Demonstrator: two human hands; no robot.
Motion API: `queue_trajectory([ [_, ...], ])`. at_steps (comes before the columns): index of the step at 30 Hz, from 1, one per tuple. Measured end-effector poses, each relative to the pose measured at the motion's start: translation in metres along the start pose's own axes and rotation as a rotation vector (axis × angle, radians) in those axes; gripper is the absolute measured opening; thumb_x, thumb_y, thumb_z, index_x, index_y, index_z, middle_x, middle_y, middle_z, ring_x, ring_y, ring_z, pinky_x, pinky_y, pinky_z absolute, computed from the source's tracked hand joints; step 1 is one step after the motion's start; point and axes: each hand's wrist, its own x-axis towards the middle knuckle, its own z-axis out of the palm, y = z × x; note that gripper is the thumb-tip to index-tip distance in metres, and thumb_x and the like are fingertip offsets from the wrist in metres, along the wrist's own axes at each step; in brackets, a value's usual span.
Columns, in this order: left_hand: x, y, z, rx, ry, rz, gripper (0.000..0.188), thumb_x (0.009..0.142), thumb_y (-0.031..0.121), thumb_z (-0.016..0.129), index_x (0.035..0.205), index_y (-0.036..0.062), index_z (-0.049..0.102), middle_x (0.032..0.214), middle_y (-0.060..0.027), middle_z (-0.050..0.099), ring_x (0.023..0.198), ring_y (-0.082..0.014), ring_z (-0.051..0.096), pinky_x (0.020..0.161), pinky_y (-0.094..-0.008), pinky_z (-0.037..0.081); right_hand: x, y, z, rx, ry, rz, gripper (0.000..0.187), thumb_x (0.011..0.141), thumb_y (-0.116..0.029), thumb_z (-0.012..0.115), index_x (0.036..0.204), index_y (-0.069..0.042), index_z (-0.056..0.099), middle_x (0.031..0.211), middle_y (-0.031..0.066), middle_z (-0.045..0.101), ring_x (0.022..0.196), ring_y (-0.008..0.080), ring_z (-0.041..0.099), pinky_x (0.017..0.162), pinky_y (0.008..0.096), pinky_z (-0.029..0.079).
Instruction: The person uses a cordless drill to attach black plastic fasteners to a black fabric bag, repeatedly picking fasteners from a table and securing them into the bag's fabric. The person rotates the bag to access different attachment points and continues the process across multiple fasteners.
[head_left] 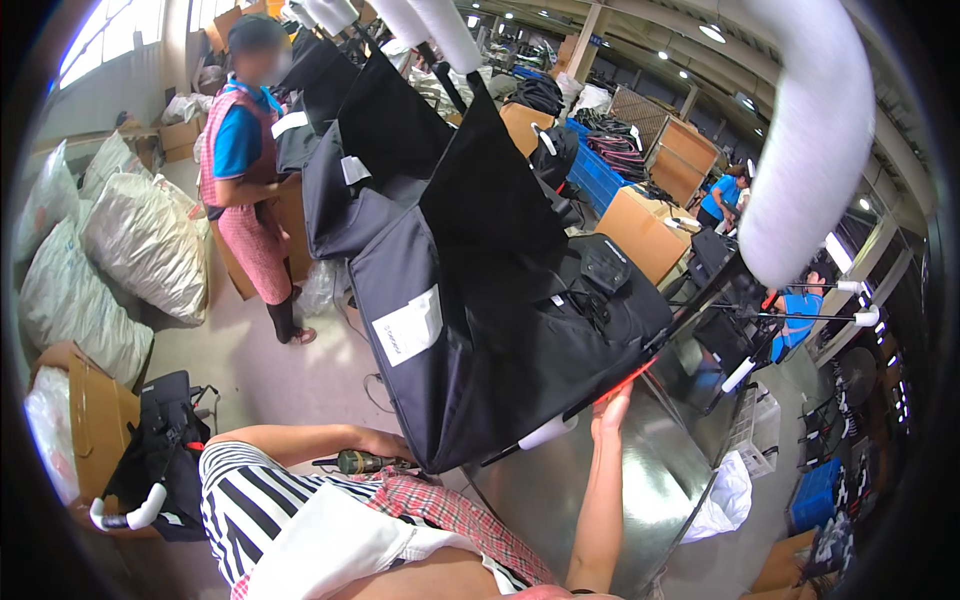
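A large black fabric body, which looks like a folding wagon [480, 300], fills the middle of the view, tilted over a shiny metal table [560, 490]. A white label [407, 328] and a black pouch [605, 265] are on it. My right hand [612, 405] grips its lower right edge by a red strip. My left hand [385, 443] is at the wagon's near lower corner, its fingers mostly hidden behind the fabric. An olive and black power tool [358, 462] lies just under that hand. Thick white foam [810, 150] wraps a bar at the upper right.
A co-worker [250, 160] in a checked apron stands beyond the wagon on the left. White sacks [150, 245] and an open carton [105, 405] line the left side. Another black folded item [165, 440] leans there. Cartons [635, 235] and blue crates [595, 170] stand behind.
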Motion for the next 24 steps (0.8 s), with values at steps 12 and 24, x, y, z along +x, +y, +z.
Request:
queue_trajectory([
  [12, 0.032, 0.128, 0.043, 0.110, -0.244, 0.079, 0.092, 0.092, 0.046, 0.069, 0.160, 0.0100, 0.018, 0.140, -0.0136, 0.049, 0.119, -0.0206, 0.053, 0.095, -0.0318, 0.046, 0.046, 0.026, 0.005, -0.232, 0.006, 0.029, 0.074, 0.097, -0.068, 0.045, 0.138, -0.006, 0.053, 0.132, 0.0051, 0.058, 0.120, 0.0206, 0.052, 0.103, 0.0392, 0.040],
  [24, 0.183, 0.127, 0.080, -0.515, -0.168, -0.222, 0.093, 0.085, 0.018, 0.080, 0.159, 0.0157, 0.024, 0.119, -0.0046, 0.058, 0.100, -0.0126, 0.062, 0.085, -0.0270, 0.049, 0.150, 0.019, -0.342, -0.669, 0.274, 0.198, 0.073, 0.094, -0.063, 0.056, 0.137, -0.004, 0.056, 0.131, 0.0094, 0.061, 0.120, 0.0263, 0.056, 0.093, 0.0448, 0.048],
])
